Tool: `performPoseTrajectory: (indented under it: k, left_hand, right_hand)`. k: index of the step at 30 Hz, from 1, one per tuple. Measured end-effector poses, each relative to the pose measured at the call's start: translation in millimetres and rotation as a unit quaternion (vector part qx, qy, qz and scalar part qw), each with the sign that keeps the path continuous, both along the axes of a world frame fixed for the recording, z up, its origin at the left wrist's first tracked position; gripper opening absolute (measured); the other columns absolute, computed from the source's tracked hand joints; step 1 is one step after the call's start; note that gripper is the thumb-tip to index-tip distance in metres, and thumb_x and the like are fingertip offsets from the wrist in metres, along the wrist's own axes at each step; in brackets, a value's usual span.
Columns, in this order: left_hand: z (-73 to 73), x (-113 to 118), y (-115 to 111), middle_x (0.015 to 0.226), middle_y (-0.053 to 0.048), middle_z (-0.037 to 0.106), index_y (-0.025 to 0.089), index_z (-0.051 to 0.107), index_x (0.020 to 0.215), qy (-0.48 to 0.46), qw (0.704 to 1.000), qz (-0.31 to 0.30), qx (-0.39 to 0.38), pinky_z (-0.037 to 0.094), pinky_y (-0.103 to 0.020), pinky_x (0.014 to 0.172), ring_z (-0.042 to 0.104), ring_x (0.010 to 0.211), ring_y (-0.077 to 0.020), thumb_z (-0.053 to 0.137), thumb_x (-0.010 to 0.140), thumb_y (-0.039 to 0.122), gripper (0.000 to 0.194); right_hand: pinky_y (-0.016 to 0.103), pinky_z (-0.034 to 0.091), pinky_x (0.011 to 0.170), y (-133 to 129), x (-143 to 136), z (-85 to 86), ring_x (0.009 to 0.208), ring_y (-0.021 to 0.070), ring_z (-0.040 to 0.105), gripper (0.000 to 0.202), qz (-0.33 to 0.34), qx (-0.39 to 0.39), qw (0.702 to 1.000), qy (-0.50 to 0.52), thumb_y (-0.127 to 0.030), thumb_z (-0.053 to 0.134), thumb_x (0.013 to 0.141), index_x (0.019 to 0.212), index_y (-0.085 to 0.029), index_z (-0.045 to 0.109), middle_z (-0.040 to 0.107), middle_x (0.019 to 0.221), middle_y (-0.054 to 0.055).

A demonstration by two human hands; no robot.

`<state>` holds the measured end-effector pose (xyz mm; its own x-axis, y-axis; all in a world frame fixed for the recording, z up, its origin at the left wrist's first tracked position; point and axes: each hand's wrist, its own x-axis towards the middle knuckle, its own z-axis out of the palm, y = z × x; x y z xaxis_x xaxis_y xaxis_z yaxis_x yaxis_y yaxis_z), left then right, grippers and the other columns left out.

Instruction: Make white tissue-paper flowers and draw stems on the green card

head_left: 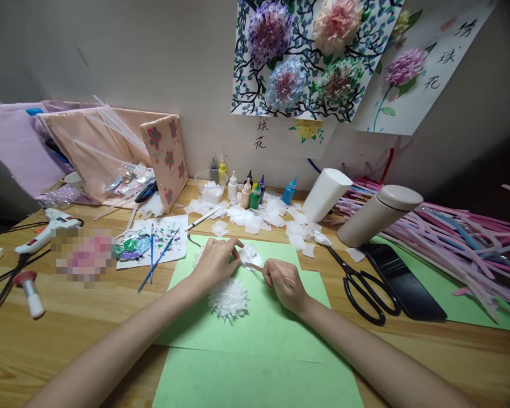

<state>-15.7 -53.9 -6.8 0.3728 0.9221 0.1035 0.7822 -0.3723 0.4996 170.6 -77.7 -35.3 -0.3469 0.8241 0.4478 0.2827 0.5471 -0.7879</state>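
Note:
On the green paper (pixel 255 331), my right hand (pixel 285 283) is closed around a thin wooden stick (pixel 255 267). The stick's far end touches a white round piece (pixel 252 256) lying flat. My left hand (pixel 216 259) has its fingers bent and rests against the left edge of that piece; its fingertips are partly hidden. Just below my left hand sits a fluffy white paper flower (pixel 228 299). Some more white paper shows partly behind the left hand's far side.
White paper squares (pixel 253 218) and several paint bottles (pixel 245 194) stand behind. Black-handled scissors (pixel 365 289), a phone (pixel 403 280) and a tumbler (pixel 378 215) are at right. Brushes (pixel 158 260), a paint palette (pixel 132 247) and a glue gun (pixel 49 231) lie left.

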Motion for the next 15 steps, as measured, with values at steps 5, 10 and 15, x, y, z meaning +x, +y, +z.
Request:
performPoseTrajectory:
  k: [5, 10, 15]
  left_hand:
    - [-2.9, 1.4, -0.8, 0.078, 0.004, 0.067, 0.023, 0.053, 0.099, -0.005, 1.0, -0.003, 0.004, 0.03, -0.033, 0.077, 0.06, 0.078, -0.0167, 0.05, 0.075, 0.016, 0.025]
    - [-2.5, 0.0, -0.7, 0.078, 0.004, 0.067, 0.023, 0.054, 0.099, -0.011, 1.0, -0.001, 0.003, 0.03, -0.033, 0.077, 0.06, 0.078, -0.0166, 0.052, 0.075, 0.017, 0.025]
    - [-0.1, -0.2, -1.3, 0.078, 0.004, 0.067, 0.022, 0.054, 0.098, -0.012, 1.0, 0.002, 0.005, 0.031, -0.033, 0.077, 0.06, 0.077, -0.0158, 0.051, 0.075, 0.014, 0.025]
  right_hand:
    - [0.025, 0.033, 0.052, 0.8, -0.9, -0.9, 0.047, 0.0106, 0.039, 0.043, 0.002, -0.024, 1.0, -0.012, -0.029, 0.025, 0.094, 0.055, -0.019, 0.038, 0.042, 0.05, -0.001]
    - [0.025, 0.034, 0.052, -0.7, -0.3, -1.1, 0.046, 0.0103, 0.04, 0.045, 0.005, -0.014, 1.0, -0.004, -0.03, 0.024, 0.094, 0.053, -0.019, 0.038, 0.042, 0.049, -0.001]
    - [0.024, 0.035, 0.052, -0.6, -1.9, -0.5, 0.048, 0.0105, 0.041, 0.045, 0.004, -0.01, 1.0, -0.012, -0.03, 0.024, 0.094, 0.053, -0.019, 0.038, 0.043, 0.05, -0.001]
